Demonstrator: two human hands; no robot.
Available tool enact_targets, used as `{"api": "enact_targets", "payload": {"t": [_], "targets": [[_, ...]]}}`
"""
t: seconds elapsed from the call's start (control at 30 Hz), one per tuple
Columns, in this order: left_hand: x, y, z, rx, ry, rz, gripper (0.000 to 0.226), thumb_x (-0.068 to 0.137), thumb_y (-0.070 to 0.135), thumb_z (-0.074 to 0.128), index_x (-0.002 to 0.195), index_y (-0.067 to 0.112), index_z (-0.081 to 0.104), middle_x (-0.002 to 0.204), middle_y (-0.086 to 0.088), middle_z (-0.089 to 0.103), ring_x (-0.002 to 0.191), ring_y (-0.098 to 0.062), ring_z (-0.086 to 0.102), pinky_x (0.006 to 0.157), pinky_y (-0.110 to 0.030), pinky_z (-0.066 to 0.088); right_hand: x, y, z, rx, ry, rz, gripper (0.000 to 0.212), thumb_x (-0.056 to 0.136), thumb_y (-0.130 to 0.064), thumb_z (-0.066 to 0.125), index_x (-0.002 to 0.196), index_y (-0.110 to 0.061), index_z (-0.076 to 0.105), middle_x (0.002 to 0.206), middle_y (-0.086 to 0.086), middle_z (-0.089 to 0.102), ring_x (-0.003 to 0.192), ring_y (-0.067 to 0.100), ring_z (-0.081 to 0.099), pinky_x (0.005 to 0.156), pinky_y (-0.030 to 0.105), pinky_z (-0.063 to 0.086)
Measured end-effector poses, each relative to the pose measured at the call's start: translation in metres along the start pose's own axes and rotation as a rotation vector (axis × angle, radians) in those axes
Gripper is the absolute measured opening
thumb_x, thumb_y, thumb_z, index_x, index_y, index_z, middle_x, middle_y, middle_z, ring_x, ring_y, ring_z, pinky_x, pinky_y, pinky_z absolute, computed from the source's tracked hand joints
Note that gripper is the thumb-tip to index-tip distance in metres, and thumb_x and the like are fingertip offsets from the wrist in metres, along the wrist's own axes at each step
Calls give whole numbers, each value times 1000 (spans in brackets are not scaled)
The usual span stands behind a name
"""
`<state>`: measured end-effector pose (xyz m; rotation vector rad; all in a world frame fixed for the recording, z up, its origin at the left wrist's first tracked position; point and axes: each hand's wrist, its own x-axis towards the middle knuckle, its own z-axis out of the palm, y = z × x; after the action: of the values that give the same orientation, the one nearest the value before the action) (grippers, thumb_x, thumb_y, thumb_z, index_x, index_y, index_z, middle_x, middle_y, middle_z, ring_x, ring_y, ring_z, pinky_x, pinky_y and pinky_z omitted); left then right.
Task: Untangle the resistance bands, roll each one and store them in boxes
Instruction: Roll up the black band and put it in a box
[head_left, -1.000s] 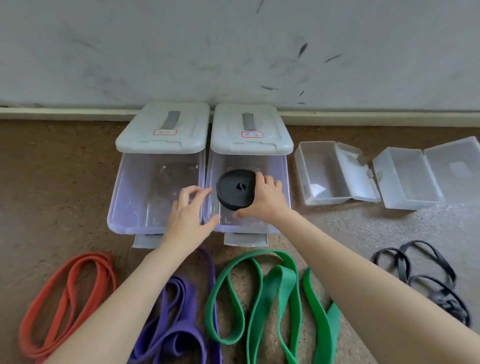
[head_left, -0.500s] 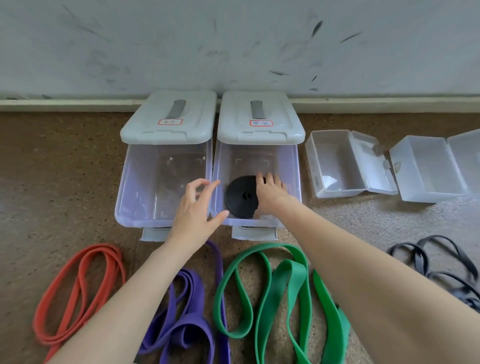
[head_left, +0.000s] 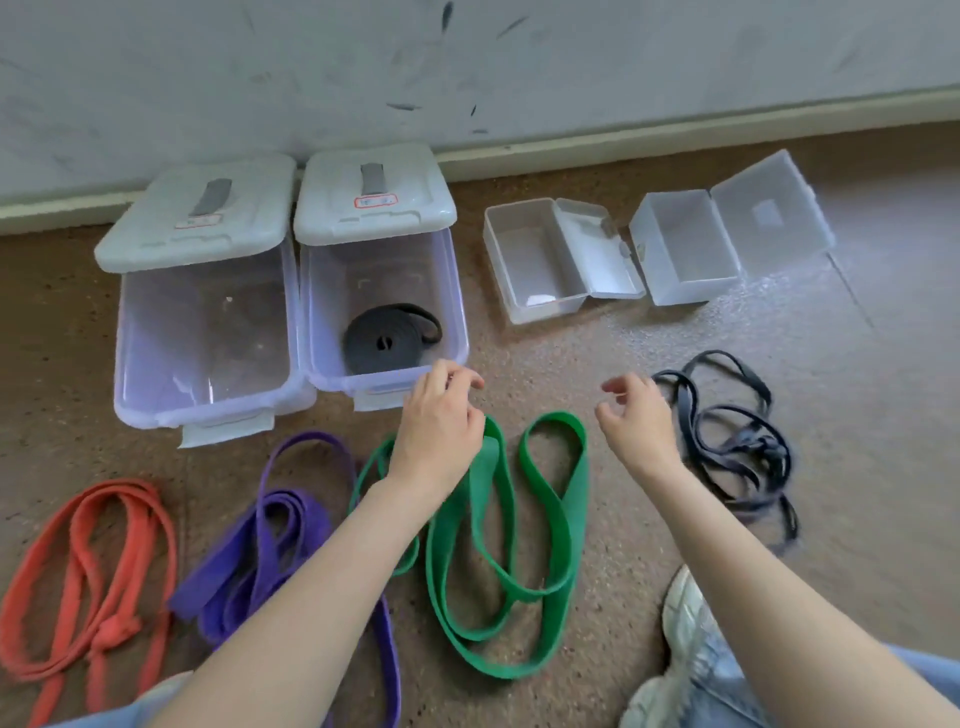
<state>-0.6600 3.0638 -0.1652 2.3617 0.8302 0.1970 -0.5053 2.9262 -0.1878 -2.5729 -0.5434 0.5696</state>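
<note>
A rolled black band (head_left: 387, 339) lies inside the second clear box (head_left: 457, 322), partly uncoiling at its right side. My left hand (head_left: 439, 426) hovers just in front of that box, over the green band (head_left: 524, 525), fingers loosely curled and holding nothing. My right hand (head_left: 631, 415) hangs beside the tangled thin black bands (head_left: 737, 441), fingers relaxed and empty. A purple band (head_left: 270, 540) and a knotted red band (head_left: 93, 571) lie on the floor to the left.
An empty clear box (head_left: 135, 364) with its white lid slid back stands left of the second one. Two small open hinged boxes (head_left: 535, 260) (head_left: 685, 249) sit at the right near the wall. My shoe (head_left: 680, 639) is at the lower right.
My right hand let go of the rolled black band, which now lies in the second box. Both hands pulled back out of the boxes toward the bands on the floor; the view shifted right.
</note>
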Motion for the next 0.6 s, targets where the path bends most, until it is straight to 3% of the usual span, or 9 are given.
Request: {"api": "enact_targets", "payload": {"t": [0.13,0.23,0.37,0.43,0.5,0.6], "targets": [[-9,25,40,14,-152,32,26,86,2,49,110,5,58,114,-10,50,106,-27,49,91,-38,37,2,72,4,-199,-57,235,61,86,-18,62,138,-2,33,149,23,22,133,39,27,106,42,28],[-10,34,57,39,-227,36,25,88,5,48,111,7,57,115,-9,49,106,-25,50,92,-40,39,9,89,11,-221,-167,351,76,84,-23,67,142,-6,19,149,24,14,127,43,37,102,44,36],[-11,45,64,44,-274,13,24,90,7,46,113,9,55,116,-5,47,106,-22,51,90,-40,41,2,92,19,-401,-203,200,36,89,-11,52,122,-9,39,126,19,48,108,37,57,84,38,46],[-13,49,63,39,-283,32,27,90,8,47,117,11,53,118,-3,46,108,-21,49,91,-35,41,-2,81,16,-258,-222,148,21,86,-13,52,107,-10,52,113,18,61,104,34,59,82,35,46],[-15,49,59,-1,-320,39,42,88,13,54,129,13,44,130,-3,41,121,-20,44,97,-29,37,-4,58,0,80,-290,174,5,82,-14,57,85,-10,59,97,19,69,85,30,62,75,32,48],[-19,52,45,-142,-426,6,86,81,26,70,147,23,16,150,8,20,139,-10,19,112,-29,21,-9,10,-47,396,-582,159,11,81,-10,59,81,-3,68,66,9,66,56,19,50,54,25,41]]}}
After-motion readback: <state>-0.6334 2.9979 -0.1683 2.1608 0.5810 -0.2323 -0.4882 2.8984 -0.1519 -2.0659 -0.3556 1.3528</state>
